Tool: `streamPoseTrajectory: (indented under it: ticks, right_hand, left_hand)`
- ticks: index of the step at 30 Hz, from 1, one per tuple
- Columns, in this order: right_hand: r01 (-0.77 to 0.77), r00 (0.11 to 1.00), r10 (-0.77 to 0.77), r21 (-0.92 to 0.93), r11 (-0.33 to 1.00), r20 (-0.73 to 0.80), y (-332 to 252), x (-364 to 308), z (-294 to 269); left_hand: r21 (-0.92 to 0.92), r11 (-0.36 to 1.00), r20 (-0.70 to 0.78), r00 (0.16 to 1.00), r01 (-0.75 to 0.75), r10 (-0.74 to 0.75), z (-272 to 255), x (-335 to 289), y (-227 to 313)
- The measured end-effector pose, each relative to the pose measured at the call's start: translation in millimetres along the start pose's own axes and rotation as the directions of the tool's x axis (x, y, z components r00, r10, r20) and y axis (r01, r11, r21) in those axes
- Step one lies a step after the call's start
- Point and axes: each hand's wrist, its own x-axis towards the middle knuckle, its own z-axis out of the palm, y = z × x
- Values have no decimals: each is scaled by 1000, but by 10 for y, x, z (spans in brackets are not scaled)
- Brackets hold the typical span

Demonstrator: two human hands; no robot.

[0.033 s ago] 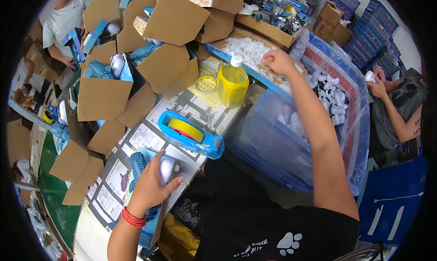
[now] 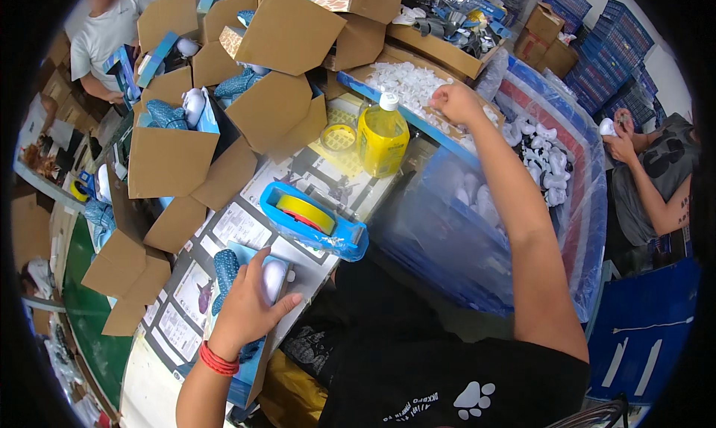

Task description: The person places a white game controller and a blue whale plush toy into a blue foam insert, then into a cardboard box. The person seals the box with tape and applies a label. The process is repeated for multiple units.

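My left hand (image 2: pixel 246 302) is curved over a toy in a narrow blue box at the table's front edge, its thumb stretched across the near side. Beside its fingers show the toy's smooth white rounded part (image 2: pixel 274 279) and a dark blue patterned part (image 2: pixel 225 267). My right arm reaches far out to a shallow tray (image 2: pixel 363 82) of small white plastic pieces (image 2: pixel 406 81). Over the right part of that heap, the fingers of my right hand (image 2: pixel 455 102) are bent and pinched together. Whatever lies between their tips is too small to make out.
A blue tape dispenser (image 2: pixel 317 223) with yellow tape, a tape roll (image 2: pixel 338 138) and a yellow bottle (image 2: pixel 382 137) stand between my hands. Open cartons (image 2: pixel 173 163) crowd the left. Below my right arm is a lined bin (image 2: pixel 585 197) of white parts. A co-worker (image 2: pixel 656 167) sits at right.
Both my hands keep their places. Only the co-worker's hands at the right have shifted slightly around a white piece.
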Motion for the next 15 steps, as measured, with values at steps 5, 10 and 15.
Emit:
streamPoseTrajectory:
  ticks: [5, 10, 15]
  right_hand:
    - [217, 976, -217, -119, 969, 14, -13, -37, 18]
    - [255, 964, -260, -88, 963, -59, 98, -115, -121]
    - [133, 983, -40, 537, 833, -182, -480, -484, -323]
  left_hand:
    - [112, 993, -124, 991, -30, 44, -190, -179, 181]
    - [74, 994, -286, 953, -80, 98, -305, -256, 211]
    - [55, 979, -440, 875, -196, 200, -389, -405, 391]
